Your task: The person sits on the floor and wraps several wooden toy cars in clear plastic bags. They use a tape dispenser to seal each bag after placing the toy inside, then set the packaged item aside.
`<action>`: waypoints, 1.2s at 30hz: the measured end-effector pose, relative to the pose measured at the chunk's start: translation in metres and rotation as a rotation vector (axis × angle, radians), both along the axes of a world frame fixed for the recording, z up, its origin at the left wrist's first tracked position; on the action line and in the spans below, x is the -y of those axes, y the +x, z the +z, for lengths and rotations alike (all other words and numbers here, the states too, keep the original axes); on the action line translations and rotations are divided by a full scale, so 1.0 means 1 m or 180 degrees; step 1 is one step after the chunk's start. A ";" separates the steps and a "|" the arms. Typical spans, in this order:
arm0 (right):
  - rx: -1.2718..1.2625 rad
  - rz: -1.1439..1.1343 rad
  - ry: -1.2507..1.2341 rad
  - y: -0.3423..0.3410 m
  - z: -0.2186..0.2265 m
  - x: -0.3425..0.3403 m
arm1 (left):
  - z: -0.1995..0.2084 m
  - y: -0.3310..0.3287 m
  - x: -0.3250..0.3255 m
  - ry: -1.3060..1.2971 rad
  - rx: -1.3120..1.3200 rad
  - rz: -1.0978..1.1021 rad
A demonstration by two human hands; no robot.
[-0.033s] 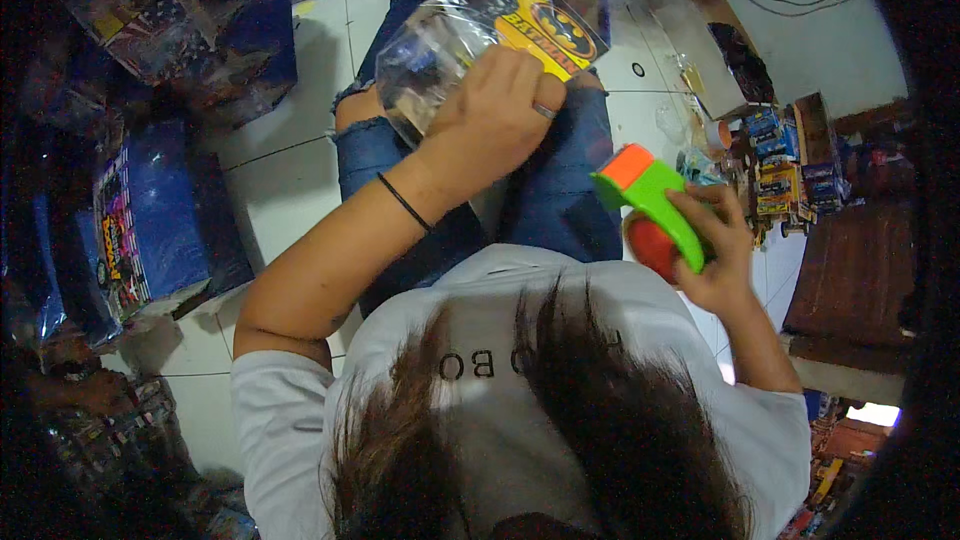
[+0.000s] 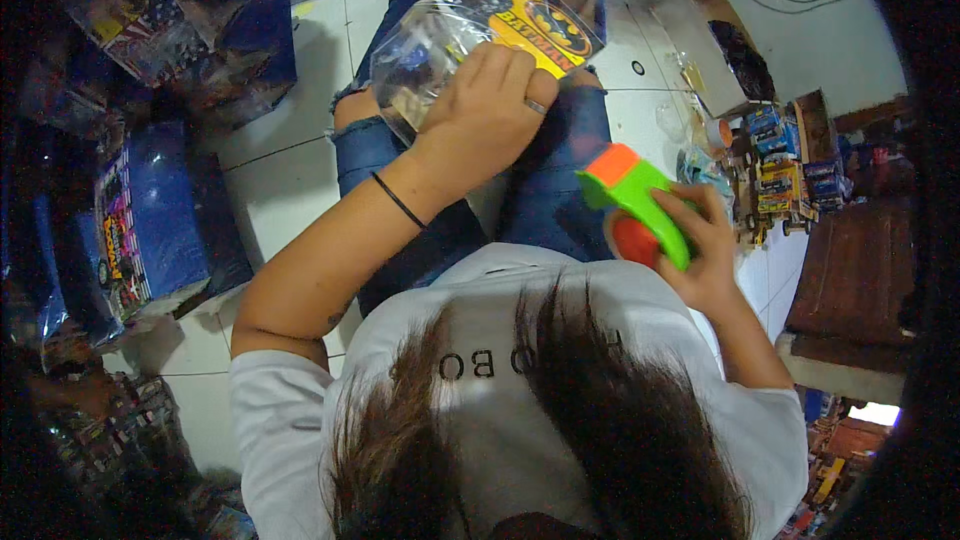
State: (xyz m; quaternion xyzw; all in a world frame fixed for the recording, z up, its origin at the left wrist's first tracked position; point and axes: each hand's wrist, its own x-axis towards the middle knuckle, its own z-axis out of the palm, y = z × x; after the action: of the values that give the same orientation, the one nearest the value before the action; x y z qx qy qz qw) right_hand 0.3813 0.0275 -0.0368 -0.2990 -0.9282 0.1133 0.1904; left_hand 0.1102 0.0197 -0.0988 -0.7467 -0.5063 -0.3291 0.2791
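Note:
My left hand is closed on a clear plastic package with a black and yellow header card, held above my thighs. Its contents look pale and dark through the film but are too blurred to name. In my right hand is a green and orange tape dispenser, with a red roll at its underside. The dispenser is apart from the package, to its lower right, with its orange end toward it. My left fingertips are hidden behind the back of the hand.
White floor tiles surround my legs. A blue box stands at left, below more wrapped packages. On the right are toy trucks, a pale box and brown furniture. A small black ring lies beyond my knee.
My right hand has moved a little left with the tape dispenser, nearer the package. My left hand and the package have shifted slightly left.

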 end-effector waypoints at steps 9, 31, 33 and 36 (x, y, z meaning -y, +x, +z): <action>0.0100 0.0215 -0.0598 -0.024 -0.092 -0.064 | -0.035 0.028 -0.004 -0.0825 -0.3899 0.1867; -0.1712 -0.0175 -0.1727 -0.139 -0.151 -0.090 | 0.124 -0.092 -0.045 -0.2213 -0.2003 0.0178; -0.0723 -0.0049 -0.2897 -0.125 -0.186 -0.090 | 0.136 -0.084 -0.074 -0.2007 -0.1618 0.0719; 0.0049 -0.0014 -0.4059 -0.105 -0.219 -0.091 | 0.150 -0.093 -0.105 -0.1513 -0.0938 0.0660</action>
State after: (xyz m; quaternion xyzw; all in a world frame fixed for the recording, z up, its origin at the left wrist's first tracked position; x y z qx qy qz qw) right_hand 0.2760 0.1184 -0.2557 -0.3562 -0.6792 0.6410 -0.0314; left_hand 0.0171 0.1244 0.0513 -0.7751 -0.5967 -0.0591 0.1991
